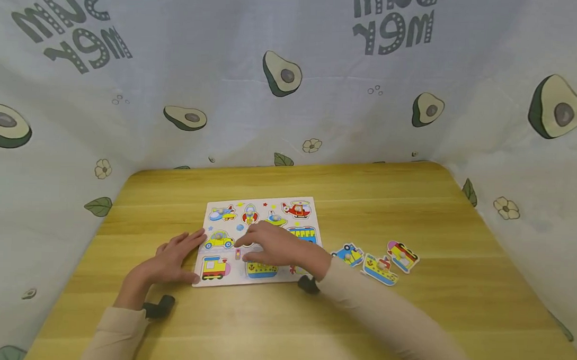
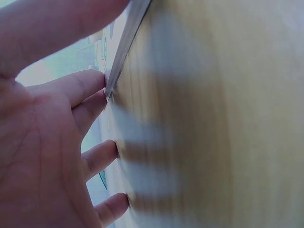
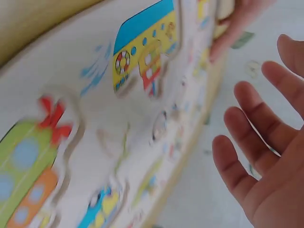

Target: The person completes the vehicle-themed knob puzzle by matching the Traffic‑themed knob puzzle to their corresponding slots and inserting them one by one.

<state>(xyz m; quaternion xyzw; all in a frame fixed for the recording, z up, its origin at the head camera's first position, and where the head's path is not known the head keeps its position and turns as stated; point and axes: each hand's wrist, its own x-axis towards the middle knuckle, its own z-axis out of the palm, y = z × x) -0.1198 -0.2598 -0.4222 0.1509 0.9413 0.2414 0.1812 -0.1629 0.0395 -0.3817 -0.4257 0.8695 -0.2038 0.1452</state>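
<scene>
A white puzzle board (image 1: 236, 274) printed with vehicles lies on the table. Knobbed airplane, rocket, helicopter (image 1: 297, 208) and yellow car (image 1: 219, 239) pieces sit in it. My left hand (image 1: 173, 261) rests at the board's left edge, with fingertips and thumb spread along the edge. Over the middle of the board hovers my right hand (image 1: 276, 246), its fingers loosely bent and nothing seen between them. The right wrist view shows the ship-shaped recess (image 3: 137, 52) without a piece. Right of the board lie a blue truck piece (image 1: 349, 254), a ship piece (image 1: 380, 269) and a train piece (image 1: 403, 256).
The wooden table (image 1: 392, 205) is bordered at the back and sides by a pale cloth (image 1: 225, 88) with avocado prints. Black wrist-worn devices stick out near both hands, one beside the left wrist (image 1: 159, 307).
</scene>
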